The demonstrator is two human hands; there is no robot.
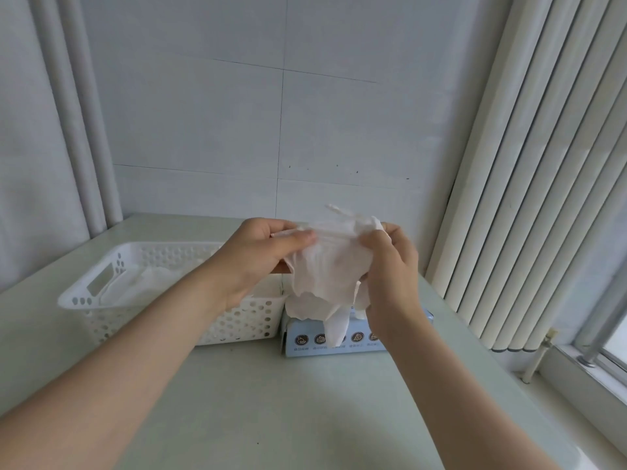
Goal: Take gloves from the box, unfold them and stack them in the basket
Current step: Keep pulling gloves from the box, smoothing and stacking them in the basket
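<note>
Nothing legible, honestly. The box (363,349) at 3 o'clock of the basket (78,297) has round icons (301,340) along its front with tiny captions (300,349) underneath, too small to read.

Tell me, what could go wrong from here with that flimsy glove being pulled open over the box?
The left hand and right hand both pinch the thin glove; tugging too hard might tear it. Its lower end hangs down to the box, where more white film shows, so a second glove could get dragged out. The basket sits off to the left; the light glove may crumple on the way.
</note>
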